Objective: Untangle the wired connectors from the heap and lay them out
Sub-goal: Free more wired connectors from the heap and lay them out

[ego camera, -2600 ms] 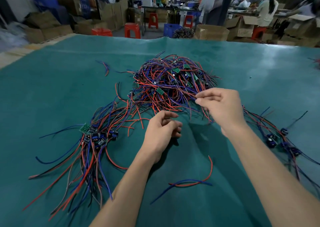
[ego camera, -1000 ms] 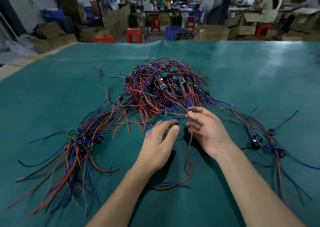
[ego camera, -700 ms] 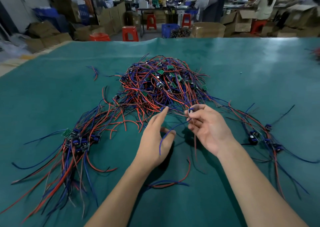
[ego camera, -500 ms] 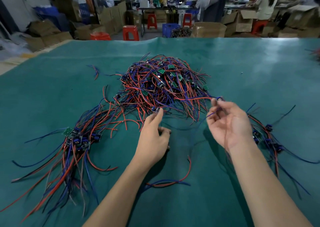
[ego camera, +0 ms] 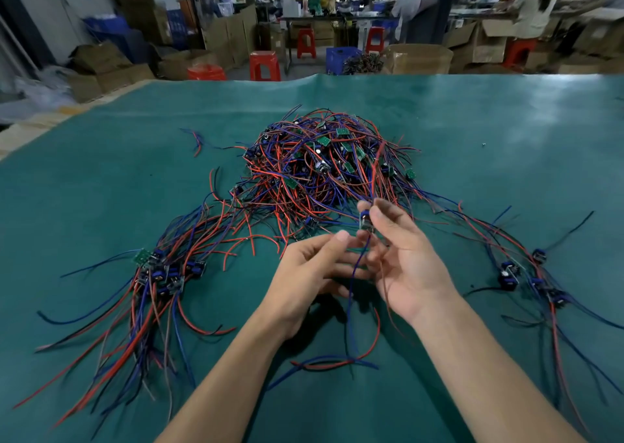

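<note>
Still unlabelled, right hand point(ego camera: 410, 267) pinching connector point(ego camera: 365, 221)

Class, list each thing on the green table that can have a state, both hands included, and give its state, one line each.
Heap: tangled, piled mid-table.
Left bundle: laid out, wires trailing toward the viewer.
Right bundle: laid out, fewer pieces.
Connector: lifted, its wires hanging.
Right hand: pinches the connector, palm up.
Left hand: fingers loosely curled beside the hanging blue wire; contact unclear.
Loose wire pair: lying apart, near the viewer.
</note>
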{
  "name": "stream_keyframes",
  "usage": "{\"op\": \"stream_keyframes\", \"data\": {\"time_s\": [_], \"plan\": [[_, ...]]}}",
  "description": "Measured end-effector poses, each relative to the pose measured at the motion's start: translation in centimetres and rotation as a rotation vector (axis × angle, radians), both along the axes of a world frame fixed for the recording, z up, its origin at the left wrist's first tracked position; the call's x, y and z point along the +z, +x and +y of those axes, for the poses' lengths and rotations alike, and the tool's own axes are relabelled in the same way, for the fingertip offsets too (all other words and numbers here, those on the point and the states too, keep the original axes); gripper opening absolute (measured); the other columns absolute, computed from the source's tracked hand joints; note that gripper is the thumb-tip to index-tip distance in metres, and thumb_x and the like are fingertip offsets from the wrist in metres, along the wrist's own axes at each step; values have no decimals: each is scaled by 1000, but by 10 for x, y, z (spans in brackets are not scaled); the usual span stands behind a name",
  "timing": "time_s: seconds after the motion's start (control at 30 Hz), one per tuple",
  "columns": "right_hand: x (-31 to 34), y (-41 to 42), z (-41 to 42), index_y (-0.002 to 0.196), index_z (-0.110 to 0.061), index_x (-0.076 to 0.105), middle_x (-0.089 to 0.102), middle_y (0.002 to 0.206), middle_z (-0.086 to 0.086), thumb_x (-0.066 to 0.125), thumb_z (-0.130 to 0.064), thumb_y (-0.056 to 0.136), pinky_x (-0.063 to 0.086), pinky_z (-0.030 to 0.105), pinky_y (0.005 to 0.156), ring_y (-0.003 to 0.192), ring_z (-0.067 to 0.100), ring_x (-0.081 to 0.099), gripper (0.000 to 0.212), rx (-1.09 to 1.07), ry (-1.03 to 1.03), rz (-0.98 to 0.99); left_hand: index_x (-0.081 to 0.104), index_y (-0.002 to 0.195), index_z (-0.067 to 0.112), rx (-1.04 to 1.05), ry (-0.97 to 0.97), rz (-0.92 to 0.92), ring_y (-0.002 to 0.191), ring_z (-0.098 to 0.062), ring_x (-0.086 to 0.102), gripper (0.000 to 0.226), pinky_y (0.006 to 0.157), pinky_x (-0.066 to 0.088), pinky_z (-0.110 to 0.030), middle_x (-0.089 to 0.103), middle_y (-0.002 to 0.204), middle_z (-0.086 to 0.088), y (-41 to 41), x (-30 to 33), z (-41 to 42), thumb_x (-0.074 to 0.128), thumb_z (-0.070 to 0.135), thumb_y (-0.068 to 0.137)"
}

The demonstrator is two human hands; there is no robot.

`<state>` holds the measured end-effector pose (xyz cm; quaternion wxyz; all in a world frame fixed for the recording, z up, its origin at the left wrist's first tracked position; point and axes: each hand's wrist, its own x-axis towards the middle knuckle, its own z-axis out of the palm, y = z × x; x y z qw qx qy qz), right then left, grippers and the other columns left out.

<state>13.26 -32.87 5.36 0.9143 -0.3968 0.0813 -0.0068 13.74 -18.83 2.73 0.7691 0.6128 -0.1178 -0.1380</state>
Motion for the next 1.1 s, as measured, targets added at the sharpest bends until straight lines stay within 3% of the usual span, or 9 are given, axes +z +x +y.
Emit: {"op": "stream_keyframes", "data": {"time_s": [0.2,0.43,0.57,0.73,0.87,0.97,1.1], "plan": [[-6,0,6,108,-16,65,78,90,-3,67,-4,89,47,15,45,59,9,66,22,-52,-28,47,78,92,13,65,48,-60,58,-14,66,21,44,42,-19,75,84,-4,0,-5,-3,73,31,81],[-10,2,5,91,-10,70,70,77,7,67,3,89,55,19,53,67,17,72,13,-50,-33,49,78,82,13,91,4,-30,46,-9,57,17,36,35,-17,68,69,-5,5,-6,-2,76,29,78],[-12,4,8,84,-8,70,69,85,13,69,-2,91,57,19,57,78,23,72,9,-90,-63,41,78,86,9,50,-71,74,42,-6,50,17,34,31,-13,62,65,-4,7,-4,1,73,22,77],[-14,5,7,93,-6,75,71,107,19,67,-3,93,59,24,62,91,30,66,9,-105,-146,30,72,95,3,-30,-203,190,44,-7,48,23,33,29,-13,58,63,-4,10,-2,3,70,16,76],[-17,3,11,87,-11,79,68,83,15,77,-12,83,57,31,59,69,26,62,5,-105,-245,10,75,80,14,-64,-169,171,49,-7,51,9,39,35,-14,58,63,-1,9,-2,3,69,22,79],[-20,3,14,82,-13,79,69,80,13,76,-10,86,56,36,62,70,25,63,6,-132,-309,-24,73,78,15,-64,-175,189,58,-6,58,10,50,46,-14,63,71,-2,9,-3,3,70,24,80],[-24,6,10,80,-16,75,70,73,5,76,-12,90,53,36,62,69,20,63,11,-240,-544,-92,73,76,16,-86,-178,196,66,-11,65,12,59,53,-18,67,75,-4,10,-2,5,67,23,84]]}}
